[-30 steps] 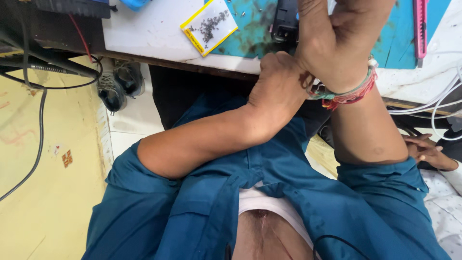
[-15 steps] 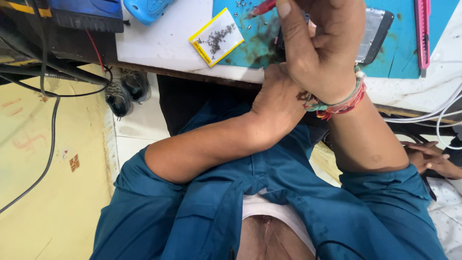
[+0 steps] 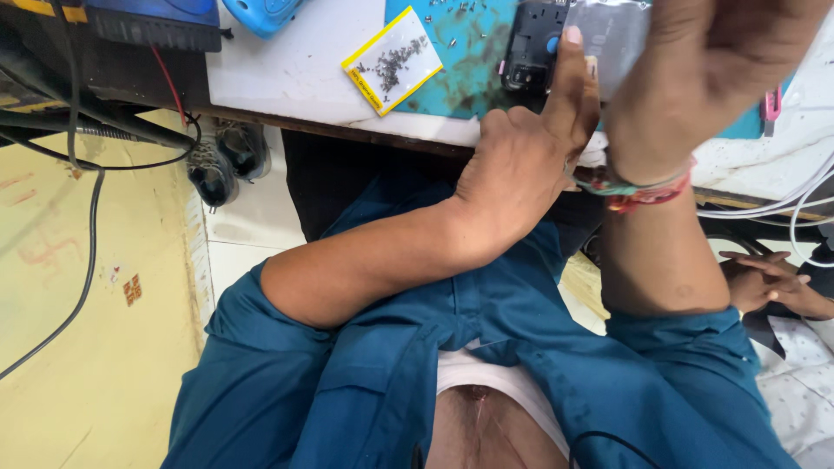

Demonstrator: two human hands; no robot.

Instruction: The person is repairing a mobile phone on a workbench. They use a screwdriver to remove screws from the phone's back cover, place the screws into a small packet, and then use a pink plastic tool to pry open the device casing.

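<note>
The left hand point(image 3: 521, 165) is loosely curled, its thumb stretched up against the dark opened phone point(image 3: 556, 43), which lies at the tabletop's point(image 3: 295, 69) near edge on a teal mat point(image 3: 460, 61). The right hand point(image 3: 712, 69) hangs above the phone, wrist wrapped in thread bracelets point(image 3: 647, 187); whether its fingers grip anything cannot be told. Left of the mat lies a yellow-edged packet of screws point(image 3: 393, 61).
</note>
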